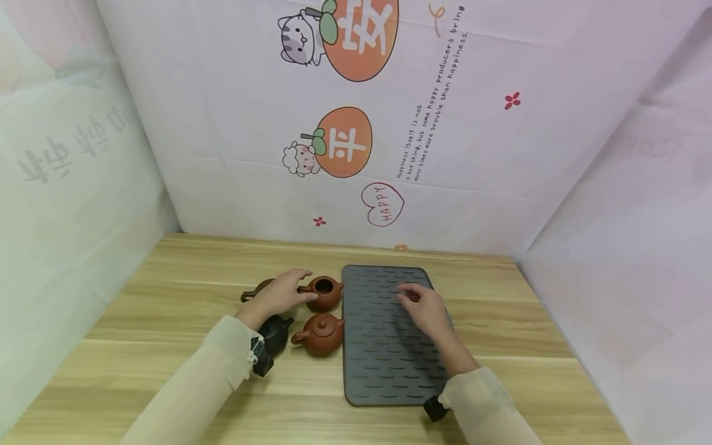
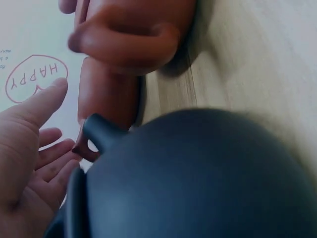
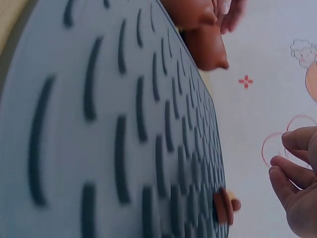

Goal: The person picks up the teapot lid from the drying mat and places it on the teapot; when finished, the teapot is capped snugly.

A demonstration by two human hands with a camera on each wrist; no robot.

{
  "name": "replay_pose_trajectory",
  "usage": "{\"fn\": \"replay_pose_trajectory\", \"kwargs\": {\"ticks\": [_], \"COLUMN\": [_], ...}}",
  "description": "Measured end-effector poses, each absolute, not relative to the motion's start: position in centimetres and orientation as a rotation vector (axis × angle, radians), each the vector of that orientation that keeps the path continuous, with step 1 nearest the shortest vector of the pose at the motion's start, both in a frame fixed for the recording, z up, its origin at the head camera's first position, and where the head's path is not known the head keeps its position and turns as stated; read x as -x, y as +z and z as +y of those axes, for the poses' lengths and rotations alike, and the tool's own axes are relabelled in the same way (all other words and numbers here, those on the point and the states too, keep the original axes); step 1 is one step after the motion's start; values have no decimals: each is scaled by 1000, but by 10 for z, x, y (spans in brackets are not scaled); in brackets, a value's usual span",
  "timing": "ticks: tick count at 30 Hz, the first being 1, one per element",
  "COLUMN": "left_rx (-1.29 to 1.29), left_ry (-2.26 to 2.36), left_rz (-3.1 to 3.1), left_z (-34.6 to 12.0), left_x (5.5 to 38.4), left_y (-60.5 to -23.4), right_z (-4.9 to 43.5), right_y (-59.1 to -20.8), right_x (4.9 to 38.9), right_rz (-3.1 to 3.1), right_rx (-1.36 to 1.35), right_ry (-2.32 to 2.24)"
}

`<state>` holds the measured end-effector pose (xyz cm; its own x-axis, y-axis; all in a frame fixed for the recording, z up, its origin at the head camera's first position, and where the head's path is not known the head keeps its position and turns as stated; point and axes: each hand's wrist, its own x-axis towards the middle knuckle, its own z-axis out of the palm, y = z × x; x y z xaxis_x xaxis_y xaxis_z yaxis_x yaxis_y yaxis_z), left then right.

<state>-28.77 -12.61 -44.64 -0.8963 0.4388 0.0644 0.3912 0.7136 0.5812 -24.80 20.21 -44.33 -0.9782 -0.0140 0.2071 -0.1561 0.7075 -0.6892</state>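
My left hand (image 1: 282,293) reaches beside a reddish-brown clay teapot (image 1: 327,301) whose top has no lid. In the left wrist view its thumb and fingers are spread close to that pot's handle (image 2: 85,148). My right hand (image 1: 425,311) hovers over the grey ridged mat (image 1: 384,371), thumb and fingers bent with a gap between them and nothing held. A small reddish-brown lid (image 3: 223,207) rests on the mat's far part, a little apart from the right fingertips. A lidded reddish-brown teapot (image 1: 322,337) stands nearer me, left of the mat.
A black teapot (image 1: 274,334) stands under my left wrist, large in the left wrist view. Another brown teapot (image 1: 248,295) is partly hidden behind the left hand. All stand on a wood-grain table (image 1: 300,395), with a printed white cloth wall (image 1: 233,123) behind.
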Motion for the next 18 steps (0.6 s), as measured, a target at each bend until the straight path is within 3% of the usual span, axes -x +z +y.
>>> {"fn": "replay_pose_trajectory", "kwargs": {"ticks": [18], "left_rx": [-581], "left_ry": [896], "left_rz": [2860], "left_z": [-108], "left_x": [292], "left_y": [-459], "right_z": [250], "right_y": [-464], "right_x": [265], "right_rz": [-2786], "right_rx": [4], "right_ry": [1107]}}
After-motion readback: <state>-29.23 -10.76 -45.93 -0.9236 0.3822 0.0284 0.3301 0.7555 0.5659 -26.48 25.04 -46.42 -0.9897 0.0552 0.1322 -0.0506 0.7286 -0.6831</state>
